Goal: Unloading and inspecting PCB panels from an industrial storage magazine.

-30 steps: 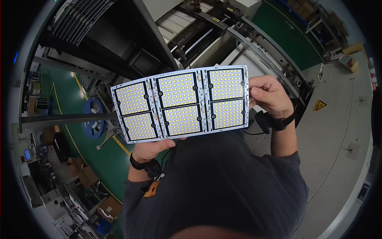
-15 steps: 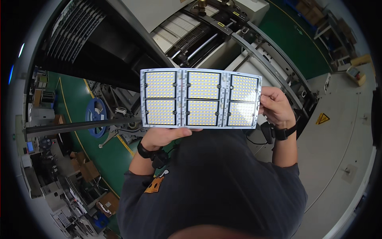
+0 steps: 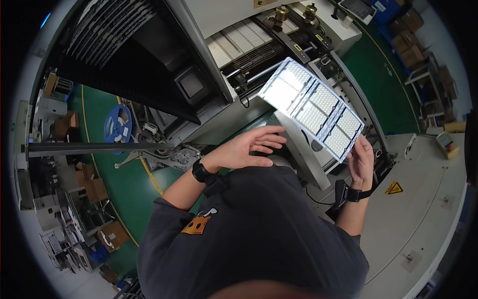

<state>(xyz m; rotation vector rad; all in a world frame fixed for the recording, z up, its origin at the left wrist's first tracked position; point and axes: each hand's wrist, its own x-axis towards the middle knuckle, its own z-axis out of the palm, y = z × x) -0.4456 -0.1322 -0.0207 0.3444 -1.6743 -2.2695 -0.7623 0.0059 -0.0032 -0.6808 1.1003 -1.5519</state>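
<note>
A white LED circuit board panel [image 3: 318, 110], split into several black-edged blocks of small yellowish LEDs, is tilted in front of me, with glare on its upper left end. My right hand [image 3: 361, 158] grips its lower right end, thumb at the edge. My left hand [image 3: 249, 148] holds nothing; its fingers are apart and reach toward the panel without touching it. Below the panel is a pale machine rail [image 3: 301, 149]. A machine bed with a slatted surface [image 3: 239, 40] lies beyond, at the panel's upper left.
A dark machine cover [image 3: 134, 65] stands at the upper left. Nearby are a blue reel [image 3: 118, 123] and a metal feeder part [image 3: 174, 157]. A pale cabinet top [image 3: 418, 199] with a yellow warning label [image 3: 394, 188] spreads at the right. Cardboard boxes [image 3: 94, 185] sit at the left.
My left hand has let go of the panel and opened. My right hand has turned the panel from level to slanted and carried it to the right, over the machine.
</note>
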